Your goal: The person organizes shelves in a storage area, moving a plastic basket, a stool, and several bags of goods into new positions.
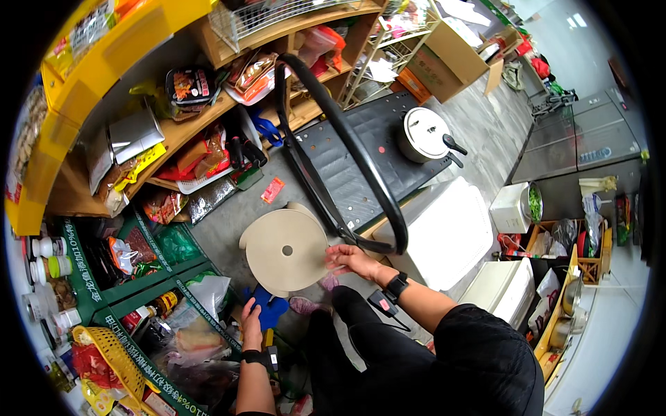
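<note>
A beige round stool with a hole in its seat stands on the grey floor before me. My right hand is at the right rim of the stool, fingers loosely spread and nothing in them; whether the fingertips touch the rim I cannot tell. Lower left, my left hand is held up with nothing in its palm, beside a flat blue object on the floor. Both wrists wear black straps with small devices. Below the stool a pink shoe shows.
A flat cart with a black deck and bent black handle carries a lidded pot. White bin stands at right. Green crates of goods fill the left, below wooden shelves. A red packet lies on the floor.
</note>
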Available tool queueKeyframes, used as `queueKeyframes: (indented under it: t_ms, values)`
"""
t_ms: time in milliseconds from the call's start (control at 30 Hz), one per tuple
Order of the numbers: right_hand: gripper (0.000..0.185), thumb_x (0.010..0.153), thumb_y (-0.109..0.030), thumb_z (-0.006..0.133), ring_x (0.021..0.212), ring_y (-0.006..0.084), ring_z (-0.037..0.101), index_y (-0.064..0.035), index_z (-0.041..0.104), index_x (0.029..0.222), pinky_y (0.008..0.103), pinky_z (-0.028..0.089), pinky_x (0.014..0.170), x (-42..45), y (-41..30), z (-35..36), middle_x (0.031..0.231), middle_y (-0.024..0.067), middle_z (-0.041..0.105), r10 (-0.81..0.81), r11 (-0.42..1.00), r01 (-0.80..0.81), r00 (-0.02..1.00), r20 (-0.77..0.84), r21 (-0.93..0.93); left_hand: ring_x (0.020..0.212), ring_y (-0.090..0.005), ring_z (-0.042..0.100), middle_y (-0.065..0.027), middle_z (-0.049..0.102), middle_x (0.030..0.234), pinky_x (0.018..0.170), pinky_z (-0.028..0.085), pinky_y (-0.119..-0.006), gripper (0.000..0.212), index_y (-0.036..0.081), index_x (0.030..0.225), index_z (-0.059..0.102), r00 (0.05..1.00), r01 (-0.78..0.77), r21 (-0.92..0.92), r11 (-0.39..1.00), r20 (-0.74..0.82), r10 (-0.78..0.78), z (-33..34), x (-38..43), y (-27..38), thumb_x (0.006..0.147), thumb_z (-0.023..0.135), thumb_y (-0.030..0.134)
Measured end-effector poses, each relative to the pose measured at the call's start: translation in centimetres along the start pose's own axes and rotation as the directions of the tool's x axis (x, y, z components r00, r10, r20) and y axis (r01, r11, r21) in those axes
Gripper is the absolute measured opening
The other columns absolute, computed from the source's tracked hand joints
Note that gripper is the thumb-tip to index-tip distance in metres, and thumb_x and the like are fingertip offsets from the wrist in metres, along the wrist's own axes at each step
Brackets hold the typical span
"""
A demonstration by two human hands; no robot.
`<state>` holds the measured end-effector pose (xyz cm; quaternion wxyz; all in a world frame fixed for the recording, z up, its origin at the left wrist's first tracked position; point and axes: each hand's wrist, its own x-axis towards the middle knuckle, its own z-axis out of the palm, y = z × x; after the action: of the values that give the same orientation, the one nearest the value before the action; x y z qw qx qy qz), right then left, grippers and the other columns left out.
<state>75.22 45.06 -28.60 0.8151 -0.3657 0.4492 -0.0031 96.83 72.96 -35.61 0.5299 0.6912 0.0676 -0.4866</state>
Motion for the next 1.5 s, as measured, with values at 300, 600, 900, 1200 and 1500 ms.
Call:
queueKeyframes:
  t_ms: [300, 600, 900, 1200, 1500]
  values:
    - [0.013, 0.082, -0.016, 0.054, 0.062, 0.007, 0.053, -0.0042, 0.052, 0.079, 0.0217, 0.043, 0.053, -14.3, -6.9, -0.2, 0.073, 0.002, 0.055, -0.207, 0.937, 0.17, 0.974, -0.092, -0.306, 0.09, -0.0139, 0.052, -0.0075, 0.055, 0.105, 0.08, 0.041, -0.024, 0.034, 0.0, 0.114, 0.048, 0.992, -0.046, -0.043, 0.998, 0.113, 0.051, 2.0, -6.3, 8.0, 0.08, 0.052, 0.005]
    - [0.05, 0.068, -0.018, 0.063, 0.088, 0.0361, 0.052, -0.0035, 0.037, 0.109, 0.0402, 0.042, 0.072, -12.0, -11.8, 1.4, 0.092, 0.0228, 0.054, -0.766, 0.515, 0.451, 0.624, -0.155, -0.729, 0.089, -0.0153, 0.054, -0.01, 0.054, 0.104, 0.079, 0.043, -0.025, 0.032, -0.001, 0.114, 0.047, 0.947, -0.148, -0.056, 0.987, 0.281, 0.158, 6.7, -10.4, 15.4, 0.083, 0.047, 0.004]
    - [0.038, 0.069, -0.01, 0.055, 0.076, 0.0396, 0.053, -0.0059, 0.039, 0.103, 0.0417, 0.042, 0.064, -12.3, -14.1, -4.9, 0.076, 0.0239, 0.053, -0.753, 0.543, 0.382, 0.615, -0.232, -0.748, 0.09, -0.0171, 0.054, -0.0112, 0.054, 0.104, 0.08, 0.044, -0.027, 0.033, -0.002, 0.115, 0.045, 0.966, -0.151, 0.007, 0.988, 0.213, 0.146, 6.5, -12.8, 17.2, 0.083, 0.048, 0.005]
    - [0.033, 0.07, -0.007, 0.055, 0.053, 0.0232, 0.056, -0.0045, 0.041, 0.1, 0.0344, 0.044, 0.053, -13.8, -15.6, -7.7, 0.063, 0.0153, 0.053, -0.711, 0.64, 0.39, 0.627, -0.318, -0.662, 0.091, -0.0186, 0.054, -0.012, 0.054, 0.105, 0.08, 0.044, -0.028, 0.034, -0.002, 0.115, 0.045, 0.983, -0.137, -0.021, 0.99, 0.123, 0.138, 4.3, -13.3, 16.5, 0.082, 0.048, 0.005]
    - [0.041, 0.069, -0.004, 0.055, 0.049, 0.0139, 0.052, -0.0011, 0.04, 0.106, 0.0276, 0.043, 0.046, -13.2, -16.3, -10.7, 0.06, 0.0078, 0.049, -0.656, 0.692, 0.409, 0.701, -0.281, -0.595, 0.092, -0.0172, 0.054, -0.0113, 0.054, 0.105, 0.08, 0.043, -0.026, 0.034, -0.003, 0.115, 0.046, 0.983, -0.162, -0.038, 0.986, 0.086, 0.165, 2.9, -13.8, 15.9, 0.083, 0.049, 0.007]
